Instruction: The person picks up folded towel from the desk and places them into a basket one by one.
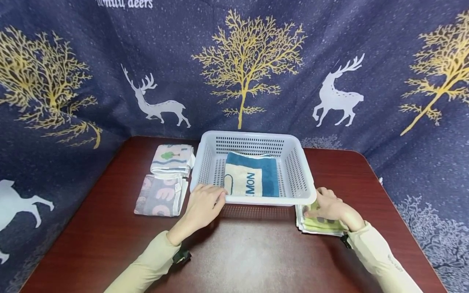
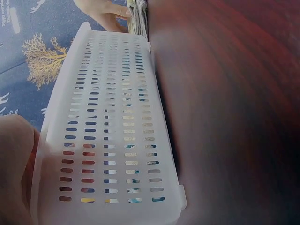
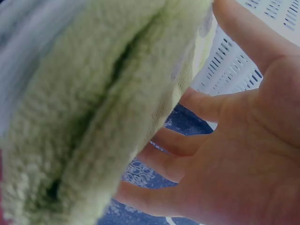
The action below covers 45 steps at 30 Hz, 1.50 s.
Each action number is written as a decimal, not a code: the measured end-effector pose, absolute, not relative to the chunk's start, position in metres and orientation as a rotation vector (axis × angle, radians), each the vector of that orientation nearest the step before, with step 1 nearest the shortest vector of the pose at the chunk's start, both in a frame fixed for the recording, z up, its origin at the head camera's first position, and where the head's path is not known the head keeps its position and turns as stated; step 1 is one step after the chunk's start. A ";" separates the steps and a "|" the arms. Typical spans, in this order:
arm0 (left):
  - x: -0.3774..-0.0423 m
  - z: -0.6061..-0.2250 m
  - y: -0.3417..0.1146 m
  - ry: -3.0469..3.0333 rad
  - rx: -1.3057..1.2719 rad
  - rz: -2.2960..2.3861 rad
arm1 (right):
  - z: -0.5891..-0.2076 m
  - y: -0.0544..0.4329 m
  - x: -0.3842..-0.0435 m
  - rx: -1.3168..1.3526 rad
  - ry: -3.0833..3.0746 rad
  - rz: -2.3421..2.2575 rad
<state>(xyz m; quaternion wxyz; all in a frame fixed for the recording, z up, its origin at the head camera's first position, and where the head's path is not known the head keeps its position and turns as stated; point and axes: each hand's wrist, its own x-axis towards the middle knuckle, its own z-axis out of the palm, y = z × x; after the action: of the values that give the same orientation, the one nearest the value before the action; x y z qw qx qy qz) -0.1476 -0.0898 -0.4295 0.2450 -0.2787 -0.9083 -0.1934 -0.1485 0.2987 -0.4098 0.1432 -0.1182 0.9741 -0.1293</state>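
Observation:
A white plastic basket (image 1: 253,200) with slotted walls stands at the back middle of the table. Inside lies a folded blue and cream towel (image 1: 269,173) with dark lettering. My left hand (image 1: 206,202) grips the basket's front rim near its left corner; the left wrist view catches only part of that hand (image 2: 16,159) beside the slotted wall. To the right of the basket is a folded green towel (image 1: 322,224) with white edges. My right hand (image 1: 329,206) reaches over it, thumb on the near side, and in the right wrist view its extended fingers (image 3: 201,105) touch the towel's fuzzy side.
Left of the basket are two more folded towels: a white one (image 1: 172,158) with a tree picture, and a grey one (image 1: 159,195) with pink letters in front of it. A dark blue cloth (image 1: 278,53) printed with deer and trees hangs behind the reddish-brown table (image 1: 249,252).

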 end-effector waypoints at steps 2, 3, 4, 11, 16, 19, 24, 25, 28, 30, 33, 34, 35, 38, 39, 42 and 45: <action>-0.148 -0.430 -0.090 -2.475 -0.762 -0.529 | -0.409 0.298 -0.148 -0.347 2.806 -0.374; -0.148 -0.430 -0.090 -2.473 -0.763 -0.529 | -0.409 0.298 -0.147 -0.354 2.802 -0.376; -0.148 -0.431 -0.090 -2.470 -0.764 -0.528 | -0.409 0.297 -0.146 -0.357 2.796 -0.377; -0.148 -0.432 -0.090 -2.453 -0.768 -0.531 | -0.408 0.292 -0.142 -0.388 2.788 -0.354; -0.149 -0.433 -0.090 -2.444 -0.766 -0.531 | -0.409 0.290 -0.140 -0.376 2.804 -0.344; -0.149 -0.434 -0.090 -2.435 -0.767 -0.528 | -0.411 0.290 -0.139 -0.347 2.801 -0.333; -0.148 -0.434 -0.089 -2.425 -0.747 -0.510 | -0.411 0.289 -0.137 -0.315 2.801 -0.297; -0.148 -0.434 -0.089 -2.426 -0.743 -0.505 | -0.411 0.289 -0.137 -0.311 2.801 -0.291; -0.148 -0.435 -0.089 -2.432 -0.735 -0.499 | -0.411 0.288 -0.135 -0.301 2.793 -0.276; -0.149 -0.435 -0.088 -2.436 -0.733 -0.498 | -0.411 0.287 -0.134 -0.294 2.787 -0.266; -0.149 -0.434 -0.088 -2.435 -0.731 -0.499 | -0.410 0.285 -0.132 -0.278 2.779 -0.251; -0.149 -0.434 -0.088 -2.434 -0.732 -0.499 | -0.410 0.284 -0.131 -0.273 2.778 -0.251; -0.149 -0.434 -0.088 -2.433 -0.731 -0.500 | -0.410 0.283 -0.131 -0.268 2.779 -0.251; -0.149 -0.435 -0.088 -2.429 -0.732 -0.505 | -0.410 0.282 -0.127 -0.263 2.778 -0.247; -0.149 -0.436 -0.088 -2.427 -0.733 -0.507 | -0.410 0.281 -0.126 -0.265 2.779 -0.246; -0.149 -0.436 -0.088 -2.421 -0.734 -0.506 | -0.410 0.280 -0.123 -0.293 2.781 -0.239; -0.149 -0.437 -0.088 -2.416 -0.734 -0.508 | -0.409 0.277 -0.119 -0.318 2.778 -0.241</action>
<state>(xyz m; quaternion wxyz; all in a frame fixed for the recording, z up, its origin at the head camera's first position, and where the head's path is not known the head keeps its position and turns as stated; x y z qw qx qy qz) -0.1492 -0.0878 -0.4368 0.2795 -0.2736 -0.9007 -0.1893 -0.1190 0.2775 -0.4092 0.1669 -0.1117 0.9760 -0.0847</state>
